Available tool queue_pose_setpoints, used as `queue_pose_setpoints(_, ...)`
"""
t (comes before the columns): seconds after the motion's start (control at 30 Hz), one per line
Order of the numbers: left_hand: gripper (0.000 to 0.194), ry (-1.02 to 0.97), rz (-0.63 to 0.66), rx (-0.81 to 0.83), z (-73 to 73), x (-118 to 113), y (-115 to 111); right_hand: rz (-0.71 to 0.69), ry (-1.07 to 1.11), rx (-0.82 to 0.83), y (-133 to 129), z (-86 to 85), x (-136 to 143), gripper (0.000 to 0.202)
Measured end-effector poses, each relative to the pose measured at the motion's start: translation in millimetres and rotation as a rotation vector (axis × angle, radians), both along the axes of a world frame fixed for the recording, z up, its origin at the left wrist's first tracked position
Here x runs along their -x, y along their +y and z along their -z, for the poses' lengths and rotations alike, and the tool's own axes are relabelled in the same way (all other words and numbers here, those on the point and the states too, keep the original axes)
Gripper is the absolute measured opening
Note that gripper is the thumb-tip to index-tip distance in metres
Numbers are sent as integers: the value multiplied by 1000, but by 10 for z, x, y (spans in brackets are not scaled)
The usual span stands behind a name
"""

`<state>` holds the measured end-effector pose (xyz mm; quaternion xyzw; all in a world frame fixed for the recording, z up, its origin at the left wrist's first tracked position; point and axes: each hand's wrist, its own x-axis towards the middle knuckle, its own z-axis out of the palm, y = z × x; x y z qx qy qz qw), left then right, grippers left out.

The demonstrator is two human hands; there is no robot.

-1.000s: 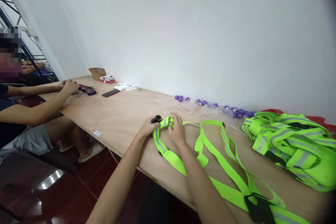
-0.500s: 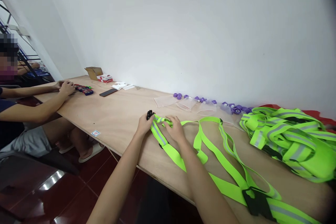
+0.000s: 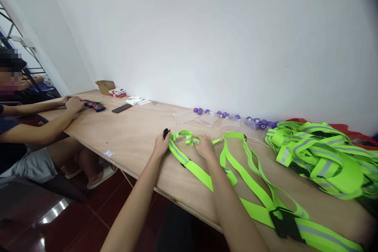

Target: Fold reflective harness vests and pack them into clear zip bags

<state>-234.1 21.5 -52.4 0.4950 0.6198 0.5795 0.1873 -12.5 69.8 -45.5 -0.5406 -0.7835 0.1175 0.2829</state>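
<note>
A neon-green reflective strap harness [image 3: 199, 174] with a grey stripe lies stretched over the table toward the right. My left hand [image 3: 161, 144] is closed around its end at a black buckle [image 3: 165, 132], which pokes out above the fingers. My right hand [image 3: 205, 146] pinches a band of the same harness farther right. Between the hands this band bends into a loose, twisted loop [image 3: 186, 135]. A black plate [image 3: 286, 224] joins the straps near the front edge. The right fingertips are partly hidden by the hand.
A heap of green reflective straps [image 3: 321, 157] lies at right on red cloth. Purple rolls [image 3: 262, 125] and clear zip bags [image 3: 209, 119] line the wall. Left are a phone [image 3: 121, 108], a cardboard box [image 3: 105, 86], and a seated co-worker's hands [image 3: 73, 103] by a dark patterned item.
My right hand has moved right, away from the left, drawing the band out into an open loop. My left hand keeps its hold at the buckle. The camera has shifted slightly.
</note>
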Motion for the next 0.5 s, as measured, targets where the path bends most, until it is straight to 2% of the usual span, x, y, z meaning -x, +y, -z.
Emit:
queue_pose_setpoints(0.2,26,-13,3,-3,76,-18,-56,220,-45,-61,-36,-72,-37,11)
queue_pose_setpoints(0.37,28,-42,-18,-17,67,-25,-60,199,-81,-57,-78,-81,-31,10)
queue_pose_setpoints(0.5,30,-56,0,-36,44,-42,-73,159,-94,-72,-149,-238,-17,33)
